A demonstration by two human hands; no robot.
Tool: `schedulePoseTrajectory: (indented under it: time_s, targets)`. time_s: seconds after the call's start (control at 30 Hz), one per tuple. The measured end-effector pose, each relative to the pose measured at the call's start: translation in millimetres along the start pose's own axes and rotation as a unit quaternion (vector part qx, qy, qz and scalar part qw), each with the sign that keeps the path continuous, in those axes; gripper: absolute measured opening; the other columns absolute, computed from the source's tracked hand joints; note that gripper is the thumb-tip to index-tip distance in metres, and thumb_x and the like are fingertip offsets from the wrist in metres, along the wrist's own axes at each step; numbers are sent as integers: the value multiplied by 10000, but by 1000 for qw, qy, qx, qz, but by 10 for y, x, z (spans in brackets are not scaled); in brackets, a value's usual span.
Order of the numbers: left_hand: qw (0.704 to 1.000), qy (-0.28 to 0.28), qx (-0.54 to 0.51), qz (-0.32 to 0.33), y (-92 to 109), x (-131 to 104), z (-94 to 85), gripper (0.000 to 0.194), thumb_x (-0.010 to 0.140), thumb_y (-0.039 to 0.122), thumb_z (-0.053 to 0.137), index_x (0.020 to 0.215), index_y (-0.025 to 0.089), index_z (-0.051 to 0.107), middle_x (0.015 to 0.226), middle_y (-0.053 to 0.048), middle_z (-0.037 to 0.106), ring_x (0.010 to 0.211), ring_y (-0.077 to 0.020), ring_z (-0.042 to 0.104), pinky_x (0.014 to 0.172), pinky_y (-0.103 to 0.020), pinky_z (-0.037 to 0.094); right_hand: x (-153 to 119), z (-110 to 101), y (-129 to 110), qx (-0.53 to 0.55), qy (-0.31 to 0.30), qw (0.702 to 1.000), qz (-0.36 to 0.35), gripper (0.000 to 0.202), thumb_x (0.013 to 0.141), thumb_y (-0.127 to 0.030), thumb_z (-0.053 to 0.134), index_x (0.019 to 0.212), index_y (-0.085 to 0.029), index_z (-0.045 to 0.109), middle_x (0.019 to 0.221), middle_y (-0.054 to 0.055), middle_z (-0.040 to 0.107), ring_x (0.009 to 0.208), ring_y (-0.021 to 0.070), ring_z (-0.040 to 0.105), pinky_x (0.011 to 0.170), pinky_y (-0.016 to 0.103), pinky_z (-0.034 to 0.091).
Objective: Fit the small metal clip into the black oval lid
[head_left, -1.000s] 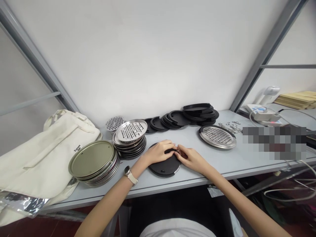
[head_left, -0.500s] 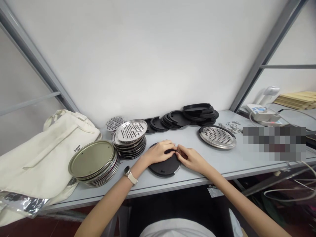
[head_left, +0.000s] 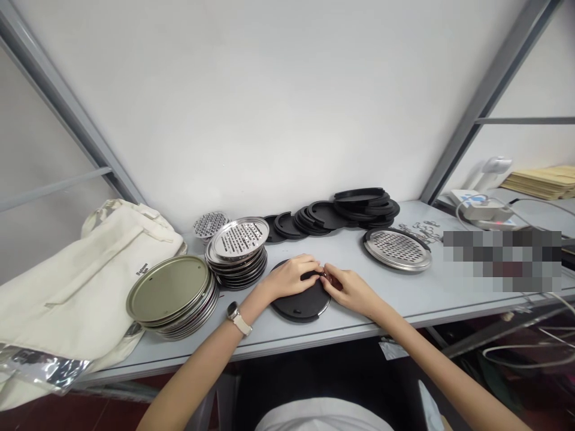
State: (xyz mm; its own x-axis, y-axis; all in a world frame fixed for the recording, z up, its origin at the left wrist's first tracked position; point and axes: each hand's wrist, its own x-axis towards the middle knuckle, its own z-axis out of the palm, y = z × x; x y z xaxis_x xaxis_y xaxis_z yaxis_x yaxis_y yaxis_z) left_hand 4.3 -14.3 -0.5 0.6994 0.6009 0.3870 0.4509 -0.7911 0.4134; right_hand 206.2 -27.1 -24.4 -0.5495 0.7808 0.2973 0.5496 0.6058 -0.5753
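Observation:
A black round plate lies near the table's front edge, with a dark slot in it and a thin shiny line along its lower right rim. My left hand lies across its upper part, fingers bent over it toward the right rim. At that rim, my right hand pinches a small shiny metal piece, mostly covered by the fingers. Both hands' fingertips nearly meet there. Behind and left stands a stack of round metal grater plates. Right of my hands rests another perforated grater plate with a black rim part.
Olive-green round lids are stacked at left beside a cream cloth bag. Black round holders lie along the wall. Small metal clips are scattered at back right. White devices with cables stand farther right.
The view has shifted very slightly. Both hands stay at the plate's right rim, with hardly any visible finger movement.

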Motion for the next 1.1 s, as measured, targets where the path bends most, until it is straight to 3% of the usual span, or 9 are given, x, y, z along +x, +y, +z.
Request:
schedulePoseTrajectory:
  time_s: [0.3,0.6,0.83,1.1]
  targets:
    - [1000,0,13,11,-1,5,2,168,889,143,499,1035,173,578,987,-54,557,943,-166,543,861,-272,434,3,17,26,-12,5,1000,-2,173,938,-318,356,850,-214,463,567,-52,463,471,116,451,506,220,306]
    - [1000,3,28,-13,5,5,-8,148,882,181,521,1019,176,575,969,-50,594,910,-174,567,848,-289,443,5,12,39,-29,3,1000,-7,260,967,-321,293,976,-206,526,688,11,597,564,155,561,564,242,372]
    - [999,21,23,-18,-3,25,-2,261,849,179,562,1110,185,546,1095,-52,619,1024,-196,570,942,-330,415,11,4,56,-22,6,1000,-8,268,964,-319,298,965,-210,542,710,21,617,602,171,587,587,251,391]
    - [999,29,6,-21,-30,23,13,265,834,166,577,1098,189,561,1097,-39,630,1021,-185,580,944,-316,421,7,2,41,-10,7,1000,-3,268,965,-321,306,967,-206,548,700,17,613,600,166,583,591,250,398]
